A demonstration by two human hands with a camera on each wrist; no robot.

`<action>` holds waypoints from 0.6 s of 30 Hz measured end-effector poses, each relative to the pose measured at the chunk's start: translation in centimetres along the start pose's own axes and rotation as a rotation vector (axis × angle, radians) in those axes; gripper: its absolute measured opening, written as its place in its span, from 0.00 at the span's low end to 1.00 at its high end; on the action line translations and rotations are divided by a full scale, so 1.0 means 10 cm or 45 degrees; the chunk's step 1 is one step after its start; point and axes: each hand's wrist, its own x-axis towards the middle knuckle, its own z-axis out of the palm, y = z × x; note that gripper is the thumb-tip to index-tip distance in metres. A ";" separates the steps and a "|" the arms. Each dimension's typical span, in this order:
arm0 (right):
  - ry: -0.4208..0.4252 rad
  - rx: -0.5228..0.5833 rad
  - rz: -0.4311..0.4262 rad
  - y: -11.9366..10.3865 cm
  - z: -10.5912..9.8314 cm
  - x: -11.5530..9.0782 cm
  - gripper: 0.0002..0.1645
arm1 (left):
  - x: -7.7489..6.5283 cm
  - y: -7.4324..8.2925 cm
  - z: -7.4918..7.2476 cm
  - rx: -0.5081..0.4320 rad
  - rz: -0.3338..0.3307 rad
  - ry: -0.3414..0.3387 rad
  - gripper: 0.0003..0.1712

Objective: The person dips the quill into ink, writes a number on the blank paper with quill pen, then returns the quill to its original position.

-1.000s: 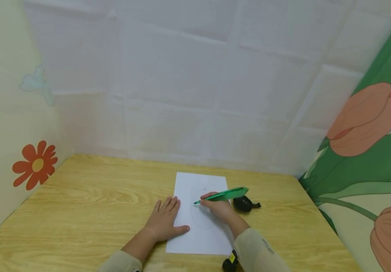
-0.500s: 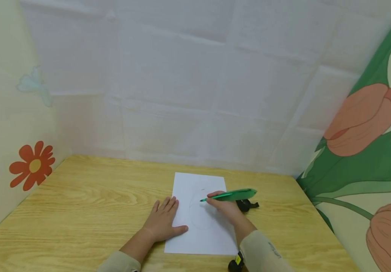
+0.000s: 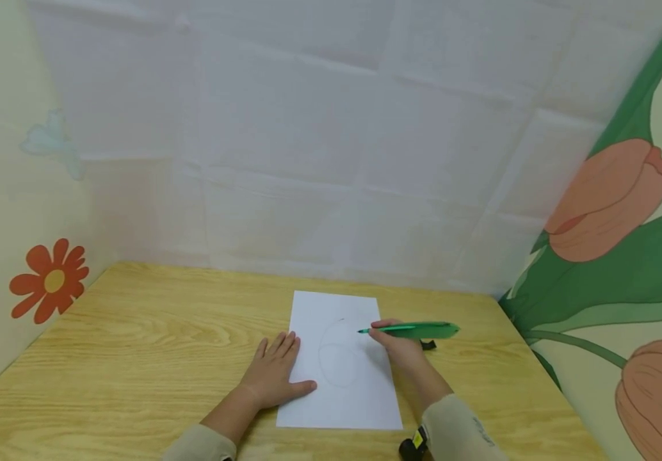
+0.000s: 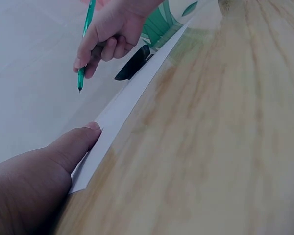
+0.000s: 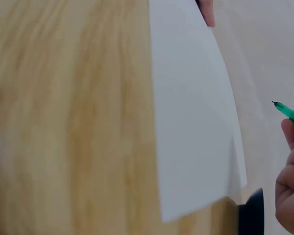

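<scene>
A white sheet of paper (image 3: 337, 410) lies on the wooden table and carries a faint oval outline with an arc above it. My left hand (image 3: 270, 374) rests flat on the sheet's left side, fingers spread, its thumb on the paper in the left wrist view. Between thumb and fingers, my right hand (image 3: 401, 351) pinches a green pen (image 3: 423, 330) with a broad feather-like top. The dark pen tip points left over the upper right part of the sheet. In the left wrist view the pen (image 4: 81, 78) slants downward, with the right hand's other fingers curled.
A black object (image 3: 429, 344) lies right of the paper, mostly hidden by the right hand. Another black piece with a yellow patch (image 3: 414, 444) is beside the right sleeve. The wooden table (image 3: 181, 333) meets a white sheet backdrop and flower-printed side walls.
My right hand has moved to the right and slightly up the paper with the pen, covering more of the black object. The left hand stays in place on the sheet.
</scene>
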 end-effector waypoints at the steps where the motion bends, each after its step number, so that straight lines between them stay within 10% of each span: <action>1: 0.009 0.019 0.003 0.00 -0.03 -0.01 0.20 | 0.00 0.00 0.00 -0.002 0.001 -0.001 0.58; 18: 0.106 -0.025 -0.009 0.16 -0.54 -0.02 0.27 | 0.01 0.00 -0.01 -0.004 0.002 -0.002 0.58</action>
